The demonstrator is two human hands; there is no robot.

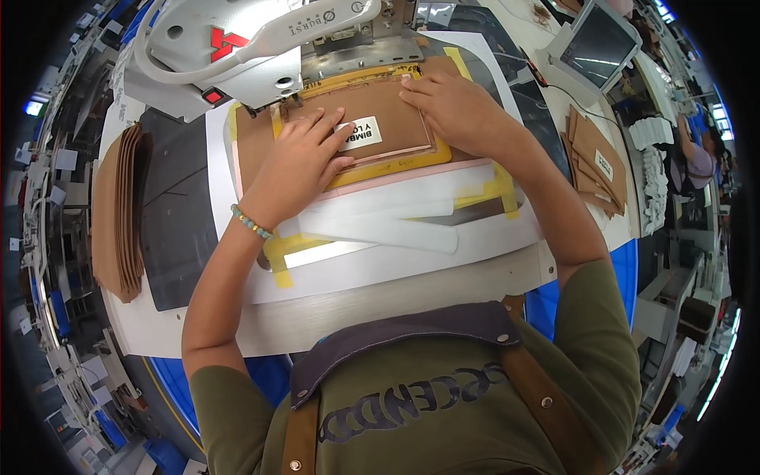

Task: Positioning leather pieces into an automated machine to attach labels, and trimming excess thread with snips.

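Observation:
A brown flat panel point(388, 109) with a white printed label point(366, 131) lies inside a yellow-edged frame point(396, 168), close under the head of a white sewing machine point(186, 39). My left hand point(305, 158) rests flat on the panel's left part, fingers spread, the tips beside and partly on the label. At the far right corner of the frame, my right hand point(455, 111) lies with its fingers stretched out and the fingertips touching the panel's edge. Its thumb is mostly hidden. Larger brown material point(252, 142) shows around the frame.
White strips point(388, 229) and yellow tape point(283, 273) lie on a white sheet point(237, 261) nearer me. A stack of brown pieces point(119, 214) stands at the left; more brown labelled pieces point(598, 158) lie at the right, below a screen point(598, 47). Another person point(697, 162) is at far right.

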